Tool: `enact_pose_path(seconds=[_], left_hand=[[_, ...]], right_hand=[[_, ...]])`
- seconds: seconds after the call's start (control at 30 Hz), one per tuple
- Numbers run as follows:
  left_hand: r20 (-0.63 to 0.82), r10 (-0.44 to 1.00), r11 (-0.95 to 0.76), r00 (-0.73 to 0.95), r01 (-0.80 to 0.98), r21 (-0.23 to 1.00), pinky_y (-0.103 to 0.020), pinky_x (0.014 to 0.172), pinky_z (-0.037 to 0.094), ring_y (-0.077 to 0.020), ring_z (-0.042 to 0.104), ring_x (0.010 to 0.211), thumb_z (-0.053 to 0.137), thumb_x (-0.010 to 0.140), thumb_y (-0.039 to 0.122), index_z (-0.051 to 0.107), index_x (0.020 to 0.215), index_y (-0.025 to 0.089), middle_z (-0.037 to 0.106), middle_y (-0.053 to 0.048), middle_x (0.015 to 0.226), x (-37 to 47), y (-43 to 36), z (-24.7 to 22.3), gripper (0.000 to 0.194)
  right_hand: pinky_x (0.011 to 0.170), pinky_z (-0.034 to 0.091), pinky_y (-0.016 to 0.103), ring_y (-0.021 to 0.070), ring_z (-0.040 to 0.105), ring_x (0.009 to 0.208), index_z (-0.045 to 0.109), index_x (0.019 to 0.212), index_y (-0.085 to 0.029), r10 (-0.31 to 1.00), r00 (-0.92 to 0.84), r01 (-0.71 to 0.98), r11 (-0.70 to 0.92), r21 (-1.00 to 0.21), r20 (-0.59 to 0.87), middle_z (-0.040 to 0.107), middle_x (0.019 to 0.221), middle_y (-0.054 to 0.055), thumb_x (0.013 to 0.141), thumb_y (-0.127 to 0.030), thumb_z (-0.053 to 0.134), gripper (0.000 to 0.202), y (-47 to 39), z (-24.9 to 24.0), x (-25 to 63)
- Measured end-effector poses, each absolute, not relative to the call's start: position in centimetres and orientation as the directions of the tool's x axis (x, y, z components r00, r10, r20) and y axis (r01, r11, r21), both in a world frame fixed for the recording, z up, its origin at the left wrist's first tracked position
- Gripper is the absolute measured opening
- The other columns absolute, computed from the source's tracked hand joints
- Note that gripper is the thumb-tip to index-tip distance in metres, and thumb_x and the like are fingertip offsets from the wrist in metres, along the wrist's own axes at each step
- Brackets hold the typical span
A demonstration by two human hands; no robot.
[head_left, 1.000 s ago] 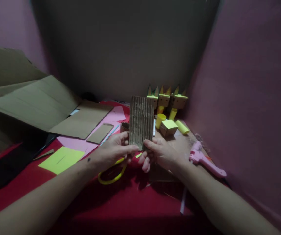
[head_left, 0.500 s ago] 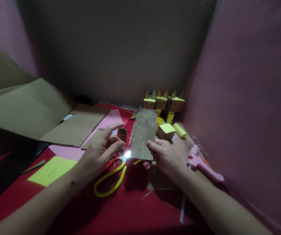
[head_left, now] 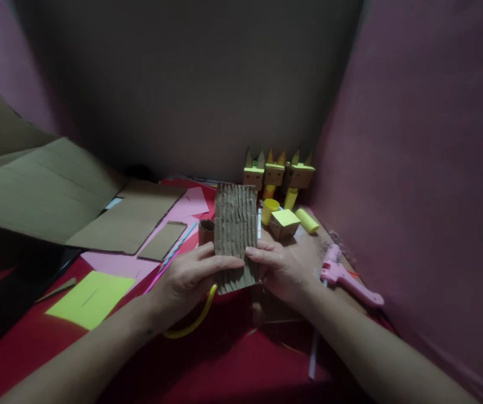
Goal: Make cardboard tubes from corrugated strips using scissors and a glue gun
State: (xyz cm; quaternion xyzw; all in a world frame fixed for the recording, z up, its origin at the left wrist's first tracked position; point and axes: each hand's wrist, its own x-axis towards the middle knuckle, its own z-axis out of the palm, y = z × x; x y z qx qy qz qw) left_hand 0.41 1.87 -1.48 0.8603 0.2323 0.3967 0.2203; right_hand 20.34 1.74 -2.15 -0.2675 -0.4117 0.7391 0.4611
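Note:
A rectangular piece of corrugated cardboard (head_left: 236, 224), its ridges running lengthwise, is held up between both hands above the red cloth. My left hand (head_left: 188, 275) grips its lower left edge, with the index finger laid across the ridged face. On the lower right edge, my right hand (head_left: 281, 269) pinches it with the thumb in front and the other fingers behind. Scissors with a yellow handle (head_left: 195, 324) lie under my left hand, mostly hidden. Just behind that hand stands a short cardboard tube (head_left: 206, 231).
Large cardboard sheets (head_left: 43, 191) rise at the left, near a yellow-green paper (head_left: 92, 297). A pink glue gun (head_left: 346, 278) lies at the right. Several cardboard heads with pointed ears (head_left: 275, 173) stand at the back, behind a small box (head_left: 284, 223) and a yellow roll (head_left: 307, 221).
My left hand has moved right and taken hold of the cardboard piece, now covering most of the scissors. The piece has shifted slightly left and toward me.

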Motion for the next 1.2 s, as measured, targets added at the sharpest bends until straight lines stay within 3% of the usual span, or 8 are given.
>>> enact_pose_path(seconds=[0.2,0.37,0.57,0.7,0.77,0.83,0.97,1.2], left_hand=[[0.455,0.671,-0.597,0.585,0.062,0.8,-0.028,0.078,0.057,-0.0196,0.067,0.092,0.063,0.083,0.014,0.073,0.095,0.025,0.068,-0.006,0.104,0.4,1.5,0.0,0.019],[0.353,0.688,-0.505,0.634,0.067,0.861,-0.028,0.071,0.057,-0.019,0.067,0.084,0.064,0.082,0.015,0.073,0.091,0.024,0.067,-0.006,0.095,0.9,1.3,0.5,0.016],[0.506,0.604,-0.758,0.616,0.245,0.605,-0.028,0.078,0.053,-0.0162,0.06,0.092,0.058,0.084,0.008,0.066,0.104,0.026,0.053,-0.004,0.103,0.9,1.4,-1.0,0.029],[0.729,0.414,-0.898,0.546,0.376,0.228,-0.037,0.088,0.049,-0.0247,0.05,0.112,0.062,0.083,0.012,0.067,0.103,0.027,0.045,-0.009,0.126,0.8,1.4,-1.6,0.025],[0.712,0.295,-0.929,0.637,0.366,0.058,-0.043,0.099,0.042,-0.0276,0.044,0.123,0.061,0.084,0.013,0.065,0.109,0.027,0.05,-0.008,0.133,0.8,1.4,-1.4,0.029],[0.62,0.222,-0.96,0.753,0.279,0.004,-0.044,0.104,0.034,-0.025,0.049,0.121,0.056,0.088,0.013,0.061,0.116,0.026,0.064,-0.006,0.123,0.8,1.3,-1.2,0.032],[0.565,0.286,-0.958,0.774,0.239,0.157,-0.041,0.098,0.034,-0.0217,0.064,0.098,0.055,0.091,0.023,0.064,0.107,0.025,0.075,-0.004,0.1,1.0,1.2,-0.6,0.018],[0.513,0.659,-0.737,0.549,0.341,0.583,-0.033,0.08,0.04,-0.0162,0.061,0.071,0.062,0.087,0.025,0.067,0.08,0.022,0.072,0.001,0.077,1.7,0.4,0.4,0.009]], right_hand=[[0.075,0.049,0.033,0.0211,0.064,0.088,0.062,0.106,-0.019,0.912,-0.405,-0.566,-0.197,-0.801,0.062,0.07,0.097,0.006,0.065,-0.022,0.069,0.041,1.6,-0.9,20.7],[0.07,0.049,0.032,0.0184,0.062,0.074,0.06,0.099,-0.018,0.92,-0.391,-0.555,-0.227,-0.801,0.01,0.067,0.083,0.003,0.064,-0.02,0.071,0.036,1.8,-1.1,20.6],[0.065,0.049,0.028,0.0138,0.058,0.062,0.059,0.093,-0.018,0.946,-0.322,-0.57,-0.231,-0.788,-0.044,0.062,0.067,-0.003,0.061,-0.011,0.07,0.035,2.1,-1.4,20.8],[0.071,0.051,0.031,0.0179,0.064,0.074,0.059,0.091,-0.017,0.926,-0.369,-0.578,-0.291,-0.762,-0.073,0.068,0.079,0.002,0.062,-0.009,0.07,0.032,2.1,-1.6,20.6],[0.074,0.052,0.032,0.0195,0.065,0.08,0.059,0.093,-0.017,0.917,-0.397,-0.59,-0.294,-0.752,-0.047,0.069,0.083,0.004,0.063,-0.007,0.068,0.032,2.1,-1.9,20.3],[0.076,0.053,0.033,0.0198,0.066,0.083,0.058,0.094,-0.018,0.915,-0.402,-0.604,-0.281,-0.746,-0.019,0.069,0.084,0.003,0.062,-0.005,0.065,0.036,2.1,-2.1,20.0],[0.078,0.054,0.035,0.02,0.065,0.084,0.057,0.093,-0.02,0.931,-0.364,-0.623,-0.234,-0.746,0.013,0.069,0.082,0.0,0.056,-0.001,0.065,0.042,2.1,-2.2,19.9],[0.077,0.053,0.033,0.0194,0.065,0.083,0.059,0.094,-0.018,0.934,-0.354,-0.62,-0.19,-0.761,0.055,0.068,0.083,0.002,0.063,-0.011,0.069,0.034,1.9,-1.7,20.1]])
